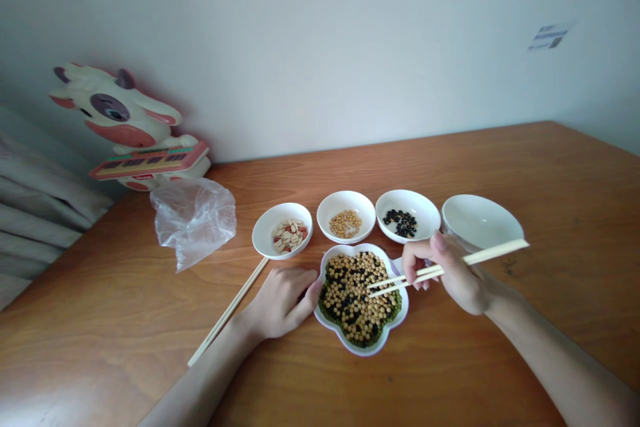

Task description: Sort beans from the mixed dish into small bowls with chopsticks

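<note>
In the head view, a flower-shaped white dish point(361, 351) is being taken as the landmark, and a mix of soybeans, black beans and mung beans point(357, 300) is being held inside it. A pair of bamboo chopsticks point(453, 265) is being gripped by the right hand point(463, 277) just right of the dish. The grip is narrow, with the tips being held close together above the mix, but whether a bean is being pinched cannot be told. The left hand point(280, 303) is being rested open just left of the dish, with its fingers touching the rim and nothing being gripped. A 2nd pair of chopsticks point(227, 312) is being rested on the wooden table point(550, 180) left of the dish. Behind the dish, 4 white bowls are being lined up: a peanut bowl point(265, 233), a soybean bowl point(345, 199), a black bean bowl point(407, 197) and a larger bowl point(483, 220). A bean could be dropped if the narrow grip were slackened — or the dish could be tipped if the rim were pressed too hard.
</note>
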`<state>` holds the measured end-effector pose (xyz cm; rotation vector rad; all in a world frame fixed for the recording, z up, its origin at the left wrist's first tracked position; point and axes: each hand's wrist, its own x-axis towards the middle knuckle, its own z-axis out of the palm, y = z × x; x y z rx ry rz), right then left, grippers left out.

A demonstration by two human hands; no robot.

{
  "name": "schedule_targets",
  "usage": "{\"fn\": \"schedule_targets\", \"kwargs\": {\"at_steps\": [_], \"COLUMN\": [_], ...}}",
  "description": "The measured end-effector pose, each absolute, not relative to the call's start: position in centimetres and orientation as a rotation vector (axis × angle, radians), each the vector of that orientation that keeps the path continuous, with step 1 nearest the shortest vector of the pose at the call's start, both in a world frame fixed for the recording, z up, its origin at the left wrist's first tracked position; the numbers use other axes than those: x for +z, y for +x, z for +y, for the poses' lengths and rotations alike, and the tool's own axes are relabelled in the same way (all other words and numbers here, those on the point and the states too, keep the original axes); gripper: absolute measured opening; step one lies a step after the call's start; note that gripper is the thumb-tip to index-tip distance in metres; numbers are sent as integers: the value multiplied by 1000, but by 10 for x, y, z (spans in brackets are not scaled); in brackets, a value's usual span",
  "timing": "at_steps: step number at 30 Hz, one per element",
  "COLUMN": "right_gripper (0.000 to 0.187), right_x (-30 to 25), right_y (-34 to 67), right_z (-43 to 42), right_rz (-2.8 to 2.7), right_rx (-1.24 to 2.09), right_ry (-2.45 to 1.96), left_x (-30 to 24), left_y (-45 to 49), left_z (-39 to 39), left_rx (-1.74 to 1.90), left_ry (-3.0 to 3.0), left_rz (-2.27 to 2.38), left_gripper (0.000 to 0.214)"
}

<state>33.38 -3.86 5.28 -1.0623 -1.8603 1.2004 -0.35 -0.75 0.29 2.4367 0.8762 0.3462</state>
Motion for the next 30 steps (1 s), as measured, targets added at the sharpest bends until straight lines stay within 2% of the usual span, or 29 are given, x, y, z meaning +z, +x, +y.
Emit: {"fn": "schedule_targets", "kwargs": {"at_steps": [18,25,30], "right_gripper": [86,87,85], "right_x": [53,47,44], "right_y": [332,320,314], "right_z": [-39,-44,-47], "right_rz": [-1740,-1735,-1781], "right_rx": [1334,1521,1498], "right_ry": [-1034,-965,-982], "left_x": [3,5,4], "left_y": [-4,-3,-3], "left_z": [-8,-8,-8], "left_rx": [339,355,350], "left_ry": [2453,2454,2452], "left_rz": [893,881,889], "left_gripper": [36,38,38]}}
